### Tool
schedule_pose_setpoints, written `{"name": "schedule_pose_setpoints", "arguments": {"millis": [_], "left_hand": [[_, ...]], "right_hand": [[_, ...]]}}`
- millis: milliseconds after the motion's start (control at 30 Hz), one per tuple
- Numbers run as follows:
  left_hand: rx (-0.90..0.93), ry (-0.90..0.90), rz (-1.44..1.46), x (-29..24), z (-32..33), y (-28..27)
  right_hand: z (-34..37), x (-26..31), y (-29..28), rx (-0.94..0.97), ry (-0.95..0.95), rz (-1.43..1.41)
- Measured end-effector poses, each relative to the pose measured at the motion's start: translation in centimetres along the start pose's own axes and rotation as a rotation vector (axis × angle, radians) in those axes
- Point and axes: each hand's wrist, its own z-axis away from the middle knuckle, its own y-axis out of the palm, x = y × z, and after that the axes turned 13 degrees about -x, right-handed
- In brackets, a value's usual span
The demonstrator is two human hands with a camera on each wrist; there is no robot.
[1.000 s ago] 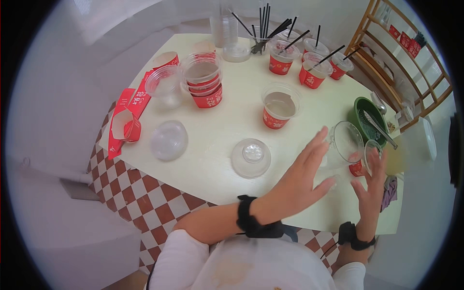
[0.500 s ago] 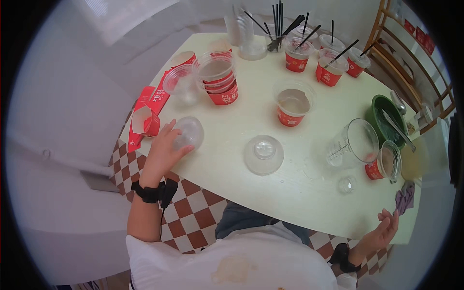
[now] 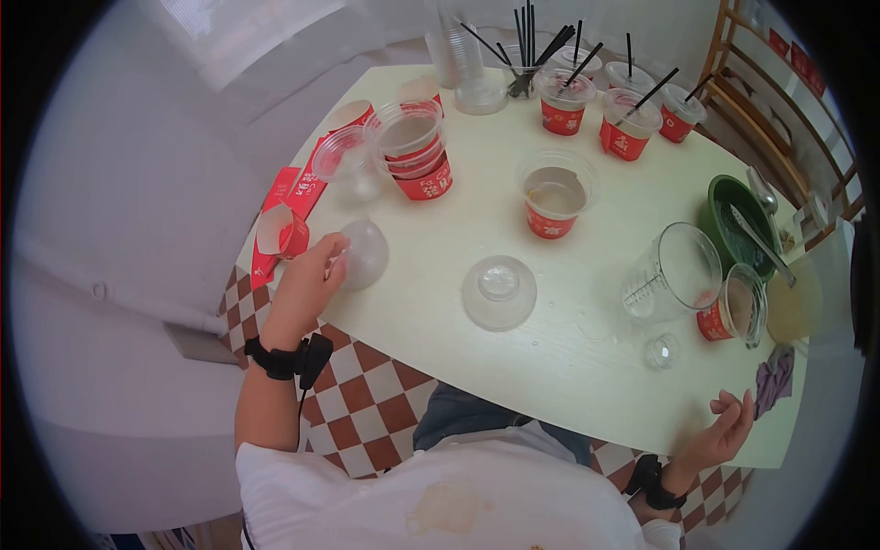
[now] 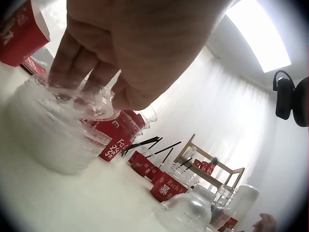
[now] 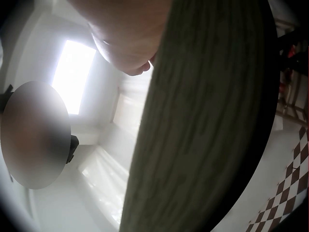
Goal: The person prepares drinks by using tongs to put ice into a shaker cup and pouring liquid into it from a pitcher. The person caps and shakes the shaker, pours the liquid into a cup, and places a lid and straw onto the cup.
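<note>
My left hand (image 3: 307,284) is at a stack of clear plastic dome lids (image 3: 367,261) near the table's left edge, its fingers and thumb bent at the top. Close up in the left wrist view, the hand (image 4: 130,53) pinches the upper rim of the lid stack (image 4: 58,135). Another clear dome lid (image 3: 500,298) lies mid-table, with a red-sleeved plastic cup (image 3: 550,225) of cloudy liquid behind it. Nothing is in my right hand (image 3: 720,435), which hangs loosely curled by the front right edge, near a purple cloth (image 3: 775,371).
Stacked red-sleeved cups (image 3: 423,179) stand at the left behind the lids, beside flat red sleeves (image 3: 302,188). Lidded cups with straws (image 3: 626,142) fill the back right. A measuring cup (image 3: 651,284), a small clear piece (image 3: 662,351) and a green basin (image 3: 720,220) stand at the right.
My left hand has swung from the right side over to the lid stack at the left, and its fingers have closed in on the top. The right hand has dropped back toward the front edge.
</note>
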Motion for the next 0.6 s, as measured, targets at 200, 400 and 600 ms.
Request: {"name": "schedule_pose_setpoints", "arguments": {"millis": [200,400,600], "left_hand": [[-0.442,0.428,-0.351,0.1,-0.8,-0.1],[-0.240,0.023,0.874,-8.4,-2.7,2.1],[0.162,-0.161,0.923,-11.5,-8.8,10.6]], "right_hand": [[0.1,-0.2,-0.1,-0.007,0.025,-0.001],[0.5,-0.1,-0.1,0.005,0.003,-0.024],[0.7,-0.7,-0.8,0.024,0.014,-0.038]]}}
